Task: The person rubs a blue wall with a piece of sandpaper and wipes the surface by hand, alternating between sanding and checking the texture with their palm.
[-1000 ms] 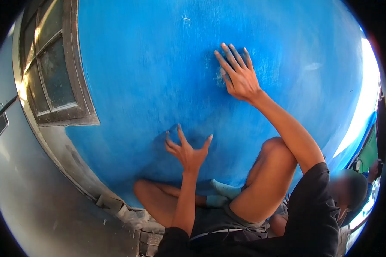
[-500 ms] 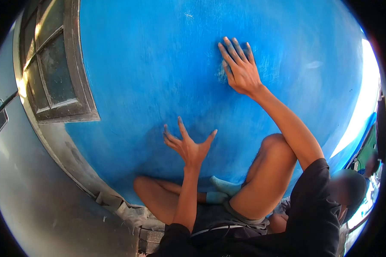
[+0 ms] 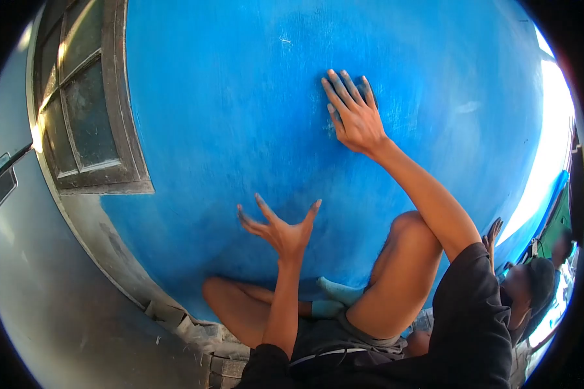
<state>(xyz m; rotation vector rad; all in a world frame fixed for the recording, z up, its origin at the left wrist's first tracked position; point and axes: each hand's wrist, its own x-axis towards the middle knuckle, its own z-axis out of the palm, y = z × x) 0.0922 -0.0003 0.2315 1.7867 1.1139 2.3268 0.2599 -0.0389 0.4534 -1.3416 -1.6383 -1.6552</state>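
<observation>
The right hand (image 3: 359, 120) lies flat and open on the blue wall (image 3: 240, 117), fingers slightly spread (their sides look greyish). The left hand (image 3: 284, 232), empty and open with thumb and fingers wide apart, is near the wall's lower part. A window (image 3: 87, 110) is beside the blue paint, leftward.

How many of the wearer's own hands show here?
2: the right hand, spread on the blue wall, and the left hand, lower and nearer the window, fingers apart. Neither is hidden.
</observation>
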